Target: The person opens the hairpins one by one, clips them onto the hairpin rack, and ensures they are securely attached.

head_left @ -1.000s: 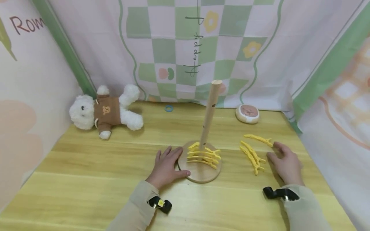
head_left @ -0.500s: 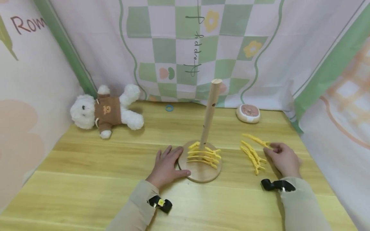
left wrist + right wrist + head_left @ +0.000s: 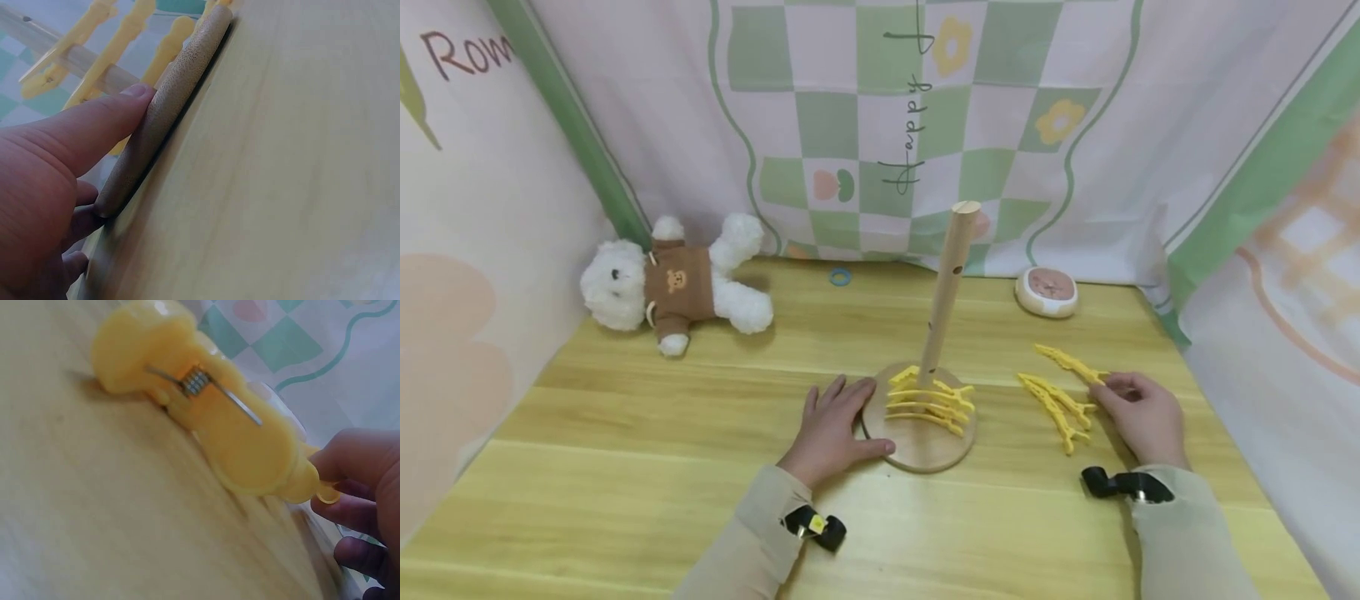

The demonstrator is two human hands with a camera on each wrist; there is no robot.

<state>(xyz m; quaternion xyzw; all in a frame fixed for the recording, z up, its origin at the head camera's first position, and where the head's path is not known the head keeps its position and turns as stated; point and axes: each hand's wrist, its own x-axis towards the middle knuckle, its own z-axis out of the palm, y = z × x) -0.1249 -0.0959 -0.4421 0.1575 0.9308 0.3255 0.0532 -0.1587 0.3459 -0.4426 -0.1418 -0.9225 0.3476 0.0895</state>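
My left hand (image 3: pixel 831 437) rests at the left edge of a round wooden base (image 3: pixel 925 460), thumb on its rim and fingers fairly straight. A wooden post (image 3: pixel 946 287) with small holes rises from the base. Around its foot sit several yellow spring clips (image 3: pixel 928 406). My right hand (image 3: pixel 1142 417) pinches the near end of another yellow spring clip (image 3: pixel 1071 362) between thumb and finger; the right wrist view shows a metal coil spring in a yellow clip (image 3: pixel 250 447). Just left of that hand, more yellow clips (image 3: pixel 1052 402) lie on the table.
A white plush toy (image 3: pixel 677 283) in a brown shirt lies at the back left of the wooden table (image 3: pixel 625 500). Near the back edge are a blue ring (image 3: pixel 839 277) and a white, pink-topped round device (image 3: pixel 1048 292). Printed cloth hangs behind.
My right hand has closed its thumb and finger on the end of the upper clip. The loose clips beside it have spread apart slightly. The left hand stays on the base.
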